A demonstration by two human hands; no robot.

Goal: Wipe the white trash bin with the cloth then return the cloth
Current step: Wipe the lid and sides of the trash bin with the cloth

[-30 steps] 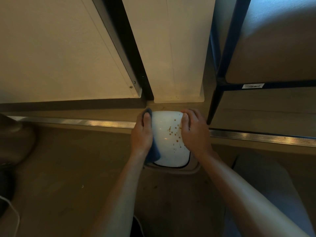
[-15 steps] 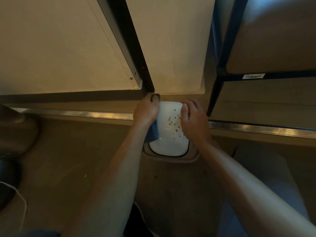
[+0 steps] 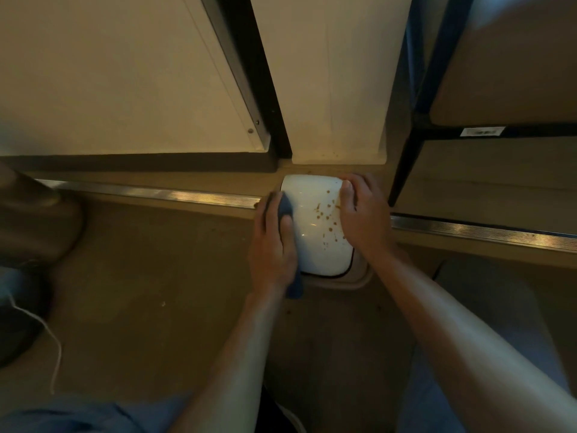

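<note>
The white trash bin (image 3: 312,226) stands on the floor, seen from above, its lid spattered with brown spots on the right half. My left hand (image 3: 273,242) grips a blue cloth (image 3: 285,209) and presses it against the bin's left side. A fold of the cloth hangs out under my wrist. My right hand (image 3: 363,214) rests on the bin's right side, fingers curled over its far right corner, covering some of the spots.
A metal floor strip (image 3: 156,193) runs left to right behind the bin. White panels (image 3: 337,89) and a black frame (image 3: 265,89) stand just beyond it. A dark shelf leg (image 3: 406,164) is at the right. A white cord (image 3: 53,335) lies at the left.
My left hand with the cloth has slid back from the bin's far left corner toward me along its left side. The right hand has kept its hold.
</note>
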